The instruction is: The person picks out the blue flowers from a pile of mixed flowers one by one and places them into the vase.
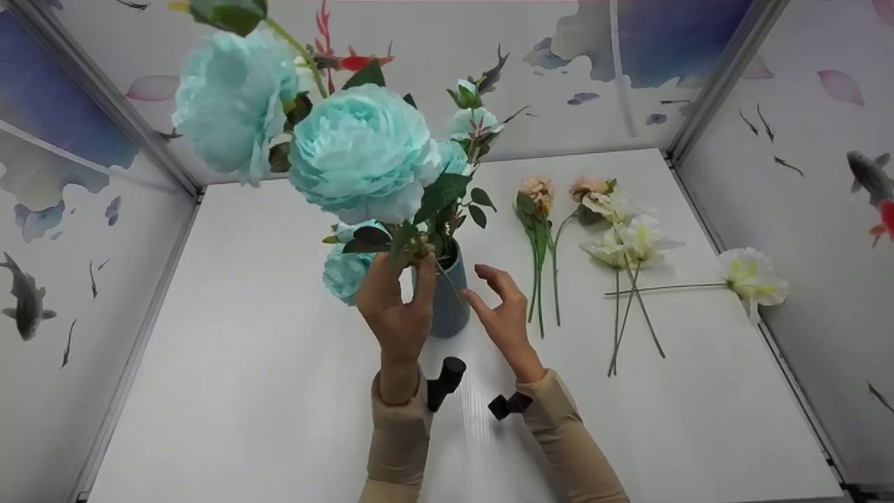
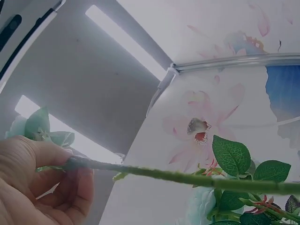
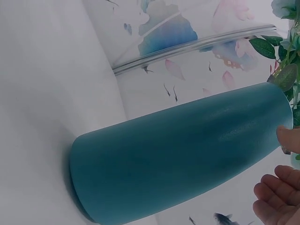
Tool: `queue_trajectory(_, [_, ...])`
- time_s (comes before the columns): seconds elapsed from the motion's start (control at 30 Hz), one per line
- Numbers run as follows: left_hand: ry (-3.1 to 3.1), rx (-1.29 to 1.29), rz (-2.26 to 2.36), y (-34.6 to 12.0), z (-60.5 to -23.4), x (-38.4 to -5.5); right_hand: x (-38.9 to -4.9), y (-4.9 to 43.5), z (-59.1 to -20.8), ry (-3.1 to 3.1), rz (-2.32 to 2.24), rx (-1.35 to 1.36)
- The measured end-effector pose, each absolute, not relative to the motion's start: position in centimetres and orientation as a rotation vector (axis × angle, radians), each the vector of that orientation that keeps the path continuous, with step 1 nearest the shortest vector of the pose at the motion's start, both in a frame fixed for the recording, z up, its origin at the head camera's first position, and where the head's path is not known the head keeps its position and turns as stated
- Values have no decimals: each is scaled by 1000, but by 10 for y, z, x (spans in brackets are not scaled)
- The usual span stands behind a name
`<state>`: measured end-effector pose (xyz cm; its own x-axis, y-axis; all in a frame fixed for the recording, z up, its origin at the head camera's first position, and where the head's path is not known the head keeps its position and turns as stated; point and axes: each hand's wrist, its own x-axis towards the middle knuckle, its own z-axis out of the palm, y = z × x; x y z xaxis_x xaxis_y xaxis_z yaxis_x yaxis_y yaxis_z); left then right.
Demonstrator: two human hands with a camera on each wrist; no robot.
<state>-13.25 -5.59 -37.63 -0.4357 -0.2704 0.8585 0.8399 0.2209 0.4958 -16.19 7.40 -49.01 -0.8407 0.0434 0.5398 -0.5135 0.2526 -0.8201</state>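
Note:
My left hand pinches the green stem of an artificial turquoise flower between thumb and fingers, above and left of a blue-teal vase. Further turquoise blooms and dark leaves stand in and around the vase mouth. The right hand is beside the vase on its right, thumb and fingers apart with nothing between them. In the right wrist view its thumb lies close to the rim of the upright vase; whether it touches cannot be told.
Right of the vase lie peach flowers and several cream-white flowers with thin stems. One cream flower reaches over the right edge of the white table. Printed panels enclose the sides and back.

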Motion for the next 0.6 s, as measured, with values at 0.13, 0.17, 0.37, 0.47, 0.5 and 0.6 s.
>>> queue_trajectory(0.13, [-1442, -523, -1395, -56, -374, -137, -164, 72, -487, -2071, 1634, 434])
queue_trajectory(0.17, [-1429, -516, -1393, -56, -373, -138, -164, 72, -487, -2070, 1636, 435])
queue_trajectory(0.37, [-1341, -504, -1416, -54, -370, -142, -166, 70, -485, -2072, 1632, 443])
queue_trajectory(0.47, [-1298, -488, -1422, -54, -369, -143, -167, 70, -485, -2073, 1628, 446])
queue_trajectory(0.5, [-1285, -483, -1422, -54, -369, -144, -168, 70, -485, -2073, 1626, 447])
queue_trajectory(0.6, [-1254, -467, -1419, -53, -368, -146, -169, 69, -485, -2071, 1613, 456])
